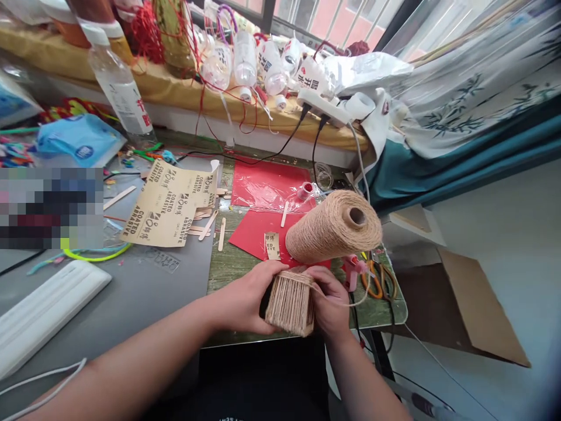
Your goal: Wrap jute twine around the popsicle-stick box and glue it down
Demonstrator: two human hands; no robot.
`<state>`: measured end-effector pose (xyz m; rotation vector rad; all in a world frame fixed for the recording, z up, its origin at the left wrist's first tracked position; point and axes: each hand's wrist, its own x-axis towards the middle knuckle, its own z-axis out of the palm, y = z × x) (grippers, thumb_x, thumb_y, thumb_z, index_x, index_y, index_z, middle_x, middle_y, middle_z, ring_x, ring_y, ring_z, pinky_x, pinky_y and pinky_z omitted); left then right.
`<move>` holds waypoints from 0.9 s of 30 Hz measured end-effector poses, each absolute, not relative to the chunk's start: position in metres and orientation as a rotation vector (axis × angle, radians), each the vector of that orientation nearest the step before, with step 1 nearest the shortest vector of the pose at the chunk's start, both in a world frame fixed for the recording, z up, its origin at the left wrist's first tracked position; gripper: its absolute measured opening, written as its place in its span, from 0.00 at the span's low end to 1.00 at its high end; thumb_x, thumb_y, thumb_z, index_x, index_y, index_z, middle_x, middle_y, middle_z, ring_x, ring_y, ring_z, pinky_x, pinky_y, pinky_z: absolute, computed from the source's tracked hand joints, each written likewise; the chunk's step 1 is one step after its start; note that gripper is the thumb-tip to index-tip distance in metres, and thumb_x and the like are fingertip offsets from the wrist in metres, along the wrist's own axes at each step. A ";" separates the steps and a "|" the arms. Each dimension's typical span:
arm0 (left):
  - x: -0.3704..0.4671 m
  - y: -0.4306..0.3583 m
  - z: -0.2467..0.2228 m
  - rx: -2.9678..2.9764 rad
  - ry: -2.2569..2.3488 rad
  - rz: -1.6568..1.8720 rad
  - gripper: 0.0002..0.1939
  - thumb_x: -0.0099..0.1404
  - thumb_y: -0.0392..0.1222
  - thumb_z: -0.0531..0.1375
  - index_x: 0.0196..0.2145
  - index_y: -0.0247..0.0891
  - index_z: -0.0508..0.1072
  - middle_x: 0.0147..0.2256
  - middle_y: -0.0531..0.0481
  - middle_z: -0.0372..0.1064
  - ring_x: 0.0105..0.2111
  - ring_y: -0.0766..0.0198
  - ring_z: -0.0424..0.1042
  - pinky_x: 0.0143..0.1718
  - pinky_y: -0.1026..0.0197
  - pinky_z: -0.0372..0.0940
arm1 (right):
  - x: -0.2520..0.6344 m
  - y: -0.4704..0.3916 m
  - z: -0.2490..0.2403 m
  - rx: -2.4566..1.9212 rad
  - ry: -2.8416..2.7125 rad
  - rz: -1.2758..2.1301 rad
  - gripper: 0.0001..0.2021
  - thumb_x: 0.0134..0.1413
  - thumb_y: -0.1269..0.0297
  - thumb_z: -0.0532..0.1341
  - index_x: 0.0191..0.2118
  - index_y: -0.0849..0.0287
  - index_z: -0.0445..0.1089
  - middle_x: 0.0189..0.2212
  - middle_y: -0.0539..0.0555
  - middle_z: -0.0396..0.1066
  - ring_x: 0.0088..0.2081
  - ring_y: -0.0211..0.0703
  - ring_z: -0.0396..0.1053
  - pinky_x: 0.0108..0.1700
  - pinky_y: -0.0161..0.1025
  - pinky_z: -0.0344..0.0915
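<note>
Twine-clad cup (289, 307): sides look done, rim wrap (295, 276) prob. unfinished. Your L hand (250, 297) curls fingers round cup; your R hand's (332, 307) fingers pinch slack strand (357, 303).

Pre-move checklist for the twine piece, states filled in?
1. Left grip on the twine-wrapped piece: ok.
2. Right grip on its other side: ok.
3. Twine strand at the right grip has slack: ok, it curves loosely.
4. Twine spool within the table's edges: ok.
5. Table free of loose sticks: not ok, several lie about.
6. Pink glue gun cold: cannot tell.
</note>
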<state>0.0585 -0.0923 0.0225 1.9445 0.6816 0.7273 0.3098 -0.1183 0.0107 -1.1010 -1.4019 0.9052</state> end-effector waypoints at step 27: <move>0.047 -0.088 0.036 1.920 0.576 0.754 0.58 0.53 0.68 0.72 0.71 0.49 0.50 0.66 0.36 0.55 0.67 0.36 0.58 0.68 0.36 0.57 | 0.299 -0.125 0.037 -1.126 -1.523 0.787 0.10 0.70 0.64 0.61 0.52 0.49 0.78 0.47 0.57 0.80 0.50 0.50 0.77 0.58 0.53 0.72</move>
